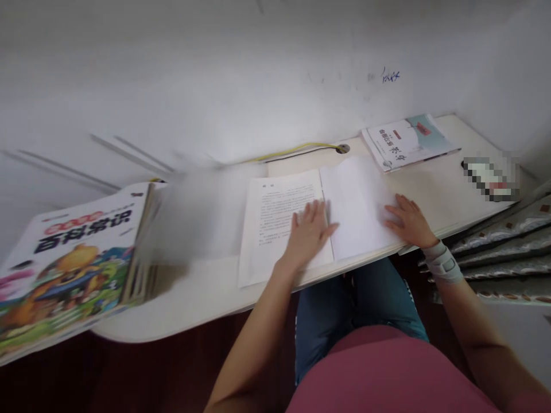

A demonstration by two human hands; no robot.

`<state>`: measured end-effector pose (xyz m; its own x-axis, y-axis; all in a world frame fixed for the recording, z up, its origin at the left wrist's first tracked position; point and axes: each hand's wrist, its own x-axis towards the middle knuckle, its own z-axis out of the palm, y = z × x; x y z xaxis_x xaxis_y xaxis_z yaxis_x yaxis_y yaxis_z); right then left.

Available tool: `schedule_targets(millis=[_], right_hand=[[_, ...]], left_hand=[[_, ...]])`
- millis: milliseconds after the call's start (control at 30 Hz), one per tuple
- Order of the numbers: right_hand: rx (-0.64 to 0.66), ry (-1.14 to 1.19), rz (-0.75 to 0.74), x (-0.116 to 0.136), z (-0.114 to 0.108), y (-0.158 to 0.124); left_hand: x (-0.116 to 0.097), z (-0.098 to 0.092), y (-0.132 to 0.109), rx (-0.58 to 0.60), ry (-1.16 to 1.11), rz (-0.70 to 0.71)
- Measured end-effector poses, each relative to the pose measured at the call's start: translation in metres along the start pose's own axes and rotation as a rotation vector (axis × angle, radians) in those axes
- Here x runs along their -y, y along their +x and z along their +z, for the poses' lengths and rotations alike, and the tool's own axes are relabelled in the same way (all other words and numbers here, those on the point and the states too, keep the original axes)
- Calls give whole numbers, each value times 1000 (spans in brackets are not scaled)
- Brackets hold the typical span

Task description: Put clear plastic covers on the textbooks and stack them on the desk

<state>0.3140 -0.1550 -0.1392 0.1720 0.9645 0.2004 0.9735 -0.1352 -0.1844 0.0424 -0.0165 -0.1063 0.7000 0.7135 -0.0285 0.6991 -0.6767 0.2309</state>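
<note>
An open book (279,223) lies on the desk, with printed text on its left page and a blank white right page (355,212). My left hand (307,232) rests flat on the lower part of the printed page beside the fold, fingers spread. At the outer edge of the blank page is my right hand (408,222), palm down with its fingers apart. That edge looks blurred, so I cannot tell whether the page is lifted there. A band (445,263) circles the right wrist.
Left of the open book is a smeared whitish sheet-like shape (198,212). A stack of picture books (86,241) stands at the far left. Another book (411,142) lies near the wall, by a cable hole (342,148). A pixelated object (491,178) sits at the desk's right end.
</note>
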Motion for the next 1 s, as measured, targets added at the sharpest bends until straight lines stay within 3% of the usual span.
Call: schedule_targets(millis=[100, 167, 267, 333, 433, 567, 633, 733, 800, 933, 1000], right_hand=[[-35, 24, -13, -5, 5, -1], [-57, 36, -23, -10, 7, -1], [-114, 68, -15, -10, 4, -2], [-177, 59, 0, 1, -3, -3], [-228, -5, -60, 42, -13, -5], [-51, -8, -334, 111, -12, -11], [17, -17, -368, 133, -6, -14], [27, -46, -341, 144, 0, -19], [26, -49, -336, 145, -2, -21], [47, 36, -343, 140, -13, -20], [64, 178, -337, 135, -19, -14]], left_hand=[[61, 1, -25, -106, 15, -224], [95, 3, -41, -196, 14, -296], [123, 6, -60, -302, -5, -387], [128, 6, -69, -360, -48, -434], [129, -1, -75, -449, -156, -502], [137, -19, -73, -472, -391, -727], [145, -27, -71, -486, -565, -809], [155, -35, -71, -511, -866, -834], [159, -39, -71, -450, -1001, -817], [153, -61, -64, -233, -1008, -716], [138, -82, -55, -251, -996, -686]])
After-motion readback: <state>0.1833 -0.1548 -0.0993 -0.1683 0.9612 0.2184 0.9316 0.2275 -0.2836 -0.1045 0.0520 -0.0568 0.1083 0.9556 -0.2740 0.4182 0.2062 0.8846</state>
